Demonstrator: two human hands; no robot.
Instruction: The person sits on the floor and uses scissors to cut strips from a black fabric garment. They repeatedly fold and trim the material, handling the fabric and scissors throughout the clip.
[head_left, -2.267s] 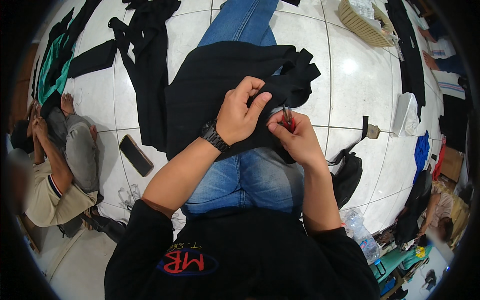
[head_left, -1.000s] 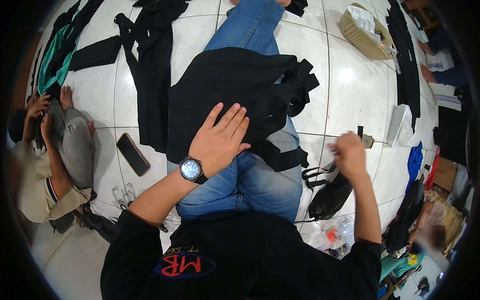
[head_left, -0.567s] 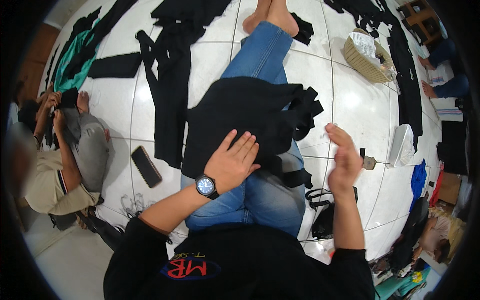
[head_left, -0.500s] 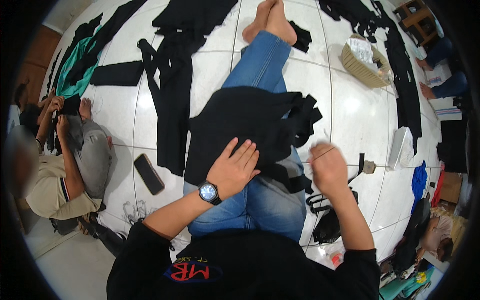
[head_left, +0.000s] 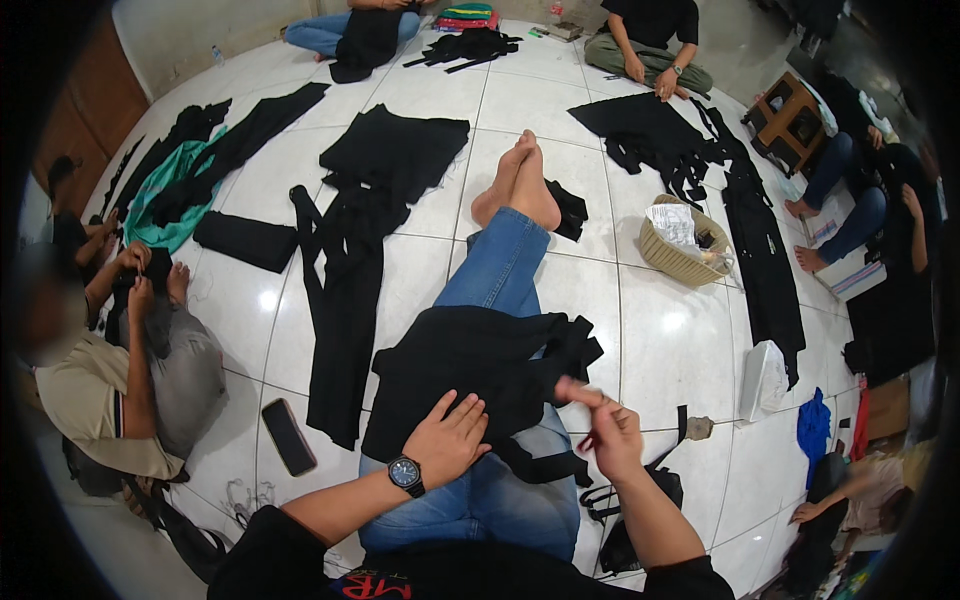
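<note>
A black garment (head_left: 480, 365) lies spread over my lap and my jeans-clad legs (head_left: 500, 265), which stretch out across the white tiled floor. My left hand (head_left: 450, 440), with a dark wristwatch, rests flat on the garment's near edge, fingers apart. My right hand (head_left: 608, 432) hovers just right of the garment with its fingertips pinched together. A small red tool (head_left: 584, 442) shows under its fingers. Whether a thread runs from it to the cloth is too fine to tell.
A dark phone (head_left: 288, 436) lies on the floor left of my lap. Long black cloth pieces (head_left: 345, 270) cover the tiles ahead. A woven basket (head_left: 680, 255), a white bag (head_left: 762, 378) and a black bag (head_left: 630, 515) sit to the right. A seated person (head_left: 120, 370) works at left; others sit around the edges.
My right hand left the garment, swung out to the right, then came back beside it with fingers pinched. My left hand flattened onto the cloth. The view tilted up across the room.
</note>
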